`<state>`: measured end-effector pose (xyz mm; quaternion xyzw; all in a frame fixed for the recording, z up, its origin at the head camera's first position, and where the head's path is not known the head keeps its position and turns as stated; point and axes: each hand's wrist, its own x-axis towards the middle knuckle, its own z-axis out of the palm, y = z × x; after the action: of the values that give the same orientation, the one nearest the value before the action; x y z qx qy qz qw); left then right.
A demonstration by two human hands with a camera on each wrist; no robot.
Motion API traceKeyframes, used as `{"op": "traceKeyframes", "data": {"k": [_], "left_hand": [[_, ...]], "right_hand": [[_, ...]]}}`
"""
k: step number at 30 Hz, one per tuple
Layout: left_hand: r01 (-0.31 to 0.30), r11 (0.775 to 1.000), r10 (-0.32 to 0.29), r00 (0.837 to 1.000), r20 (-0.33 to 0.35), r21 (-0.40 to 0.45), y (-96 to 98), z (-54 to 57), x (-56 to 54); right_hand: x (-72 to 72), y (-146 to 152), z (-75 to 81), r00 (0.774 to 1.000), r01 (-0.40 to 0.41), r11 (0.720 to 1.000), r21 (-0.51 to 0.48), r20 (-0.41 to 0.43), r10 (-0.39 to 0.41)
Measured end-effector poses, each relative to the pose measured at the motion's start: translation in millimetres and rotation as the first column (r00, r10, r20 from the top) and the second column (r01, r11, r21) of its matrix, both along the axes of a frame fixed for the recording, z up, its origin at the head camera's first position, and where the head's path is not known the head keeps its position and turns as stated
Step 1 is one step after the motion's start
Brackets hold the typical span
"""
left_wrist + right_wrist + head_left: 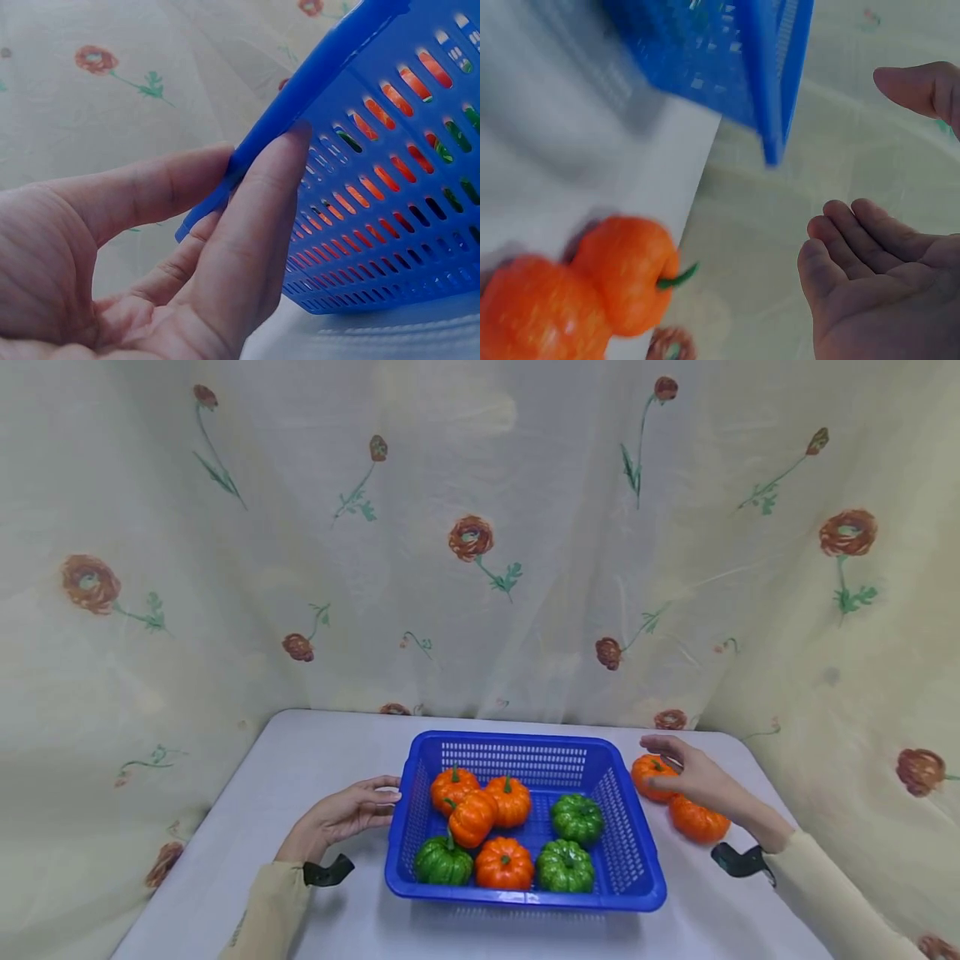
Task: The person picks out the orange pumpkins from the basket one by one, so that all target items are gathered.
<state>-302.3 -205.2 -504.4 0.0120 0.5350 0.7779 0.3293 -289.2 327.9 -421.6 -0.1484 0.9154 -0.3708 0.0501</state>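
Note:
A blue plastic basket (525,903) with slotted walls stands on the table. Inside lie several small orange pumpkins (504,863) and three green ones (566,866). My left hand (352,814) pinches the basket's left rim (277,120) between thumb and fingers, as the left wrist view shows. Off the basket's right side, my right hand (697,777) hovers with its thumb and fingers spread apart and holds nothing. Two orange pumpkins, one with a green stem (626,274) and another beside it (540,315), lie on the table near that hand, partly covered by it in the head view.
The white table (337,743) extends around the basket, its rounded far corners near the curtain. A pale flowered curtain (480,635) hangs behind and along both sides. Each wrist wears a black strap (328,870).

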Motion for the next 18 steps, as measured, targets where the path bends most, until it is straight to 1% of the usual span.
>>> {"op": "traceKeyframes", "data": {"k": [4, 8, 10, 13, 18], "left_hand": [[0.005, 1.000, -0.005, 1.000, -0.002, 0.010, 0.3, 2.0, 0.9], [0.005, 1.000, -0.005, 1.000, -0.003, 0.013, -0.2, 1.7, 1.4], [0.002, 1.000, -0.002, 1.000, -0.008, 0.008, -0.2, 0.8, 0.9], [0.001, 1.000, -0.001, 1.000, -0.014, 0.002, -0.4, -0.4, 0.0], [0.003, 1.000, -0.003, 1.000, -0.013, 0.003, -0.1, -0.9, 0.1]], "right_hand": [[-4.6, -30, 2.7, 0.996, -0.093, 0.995, -0.032, 0.003, 0.093], [-10.4, -61, 0.1, 0.981, -0.189, 0.979, -0.071, 0.031, 0.191], [-12.5, -75, -2.0, 0.971, -0.224, 0.971, -0.085, 0.060, 0.230], [-16.2, -94, -6.6, 0.960, -0.258, 0.963, -0.084, 0.087, 0.265], [-23.6, -121, -18.3, 0.948, -0.281, 0.958, -0.061, 0.139, 0.287]]}}
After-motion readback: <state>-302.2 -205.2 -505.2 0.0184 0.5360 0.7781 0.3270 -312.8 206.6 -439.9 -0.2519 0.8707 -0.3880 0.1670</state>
